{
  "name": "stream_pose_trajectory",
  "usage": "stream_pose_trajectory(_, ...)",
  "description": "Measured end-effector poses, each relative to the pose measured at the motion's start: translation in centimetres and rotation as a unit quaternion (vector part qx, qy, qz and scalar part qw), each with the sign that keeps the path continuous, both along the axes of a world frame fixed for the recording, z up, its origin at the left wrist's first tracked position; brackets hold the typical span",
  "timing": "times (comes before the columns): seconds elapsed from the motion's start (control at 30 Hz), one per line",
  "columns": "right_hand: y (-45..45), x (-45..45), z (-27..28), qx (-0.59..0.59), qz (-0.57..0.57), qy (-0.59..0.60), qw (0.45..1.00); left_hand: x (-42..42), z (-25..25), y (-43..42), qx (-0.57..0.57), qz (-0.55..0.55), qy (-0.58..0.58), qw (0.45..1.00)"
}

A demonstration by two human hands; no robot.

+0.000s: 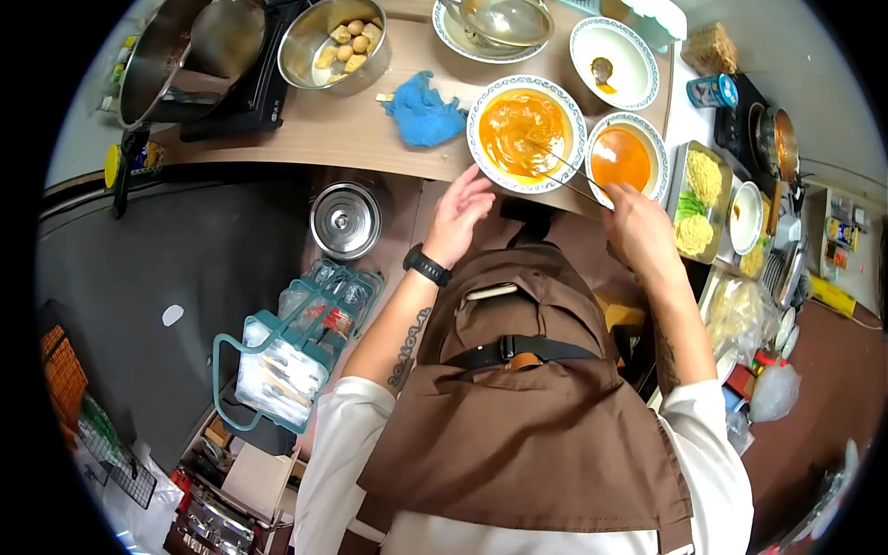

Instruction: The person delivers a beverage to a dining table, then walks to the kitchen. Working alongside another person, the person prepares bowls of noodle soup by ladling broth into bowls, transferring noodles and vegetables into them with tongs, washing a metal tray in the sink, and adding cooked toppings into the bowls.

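Observation:
Thin chopsticks (575, 170) reach from my right hand (638, 227) into a patterned bowl of orange, swirled liquid (523, 137). The fingers of my right hand are closed round their near ends. My left hand (461, 211) is at the near left rim of that bowl, fingers apart, holding nothing; whether it touches the rim is unclear. Just right of the bowl is a second patterned bowl with smooth orange liquid (620, 159), close to my right fingers. Behind it sits a white bowl with a little dark sauce (603, 72).
A crumpled blue cloth (424, 109) lies left of the bowls. Further left are a steel bowl of eggs and chunks (313, 26) and a large pot (139, 55) by a black burner. At right is a tray of noodles (684, 199). A lidded steel container (345, 220) stands below the table edge.

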State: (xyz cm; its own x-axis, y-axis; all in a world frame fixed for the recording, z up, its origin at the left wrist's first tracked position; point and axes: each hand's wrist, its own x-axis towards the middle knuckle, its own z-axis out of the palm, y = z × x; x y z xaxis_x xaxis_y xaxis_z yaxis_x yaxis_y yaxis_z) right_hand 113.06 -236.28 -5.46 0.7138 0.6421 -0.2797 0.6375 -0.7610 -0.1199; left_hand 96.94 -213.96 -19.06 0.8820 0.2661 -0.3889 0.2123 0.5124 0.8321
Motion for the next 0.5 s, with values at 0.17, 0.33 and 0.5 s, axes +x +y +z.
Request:
stream_pose_trajectory(0.17, 0.5, 0.6, -1.1, 0.051, 0.003, -0.027, 0.998, 3.9, -1.5, 7.7, 0.674, 0.044, -0.037, 0.736)
stream_pose_trajectory(0.33, -0.1, 0.1, -0.9, 0.072, 0.0, -0.028, 0.997, 4.4, -5.5, 8.7, 0.703, -0.097, -0.047, 0.703)
stream_pose_trajectory(0.5, -0.6, -0.4, -0.7, 0.036, -0.011, -0.001, 0.999, 0.6, -4.0, 8.4, 0.711, -0.223, -0.118, 0.657)
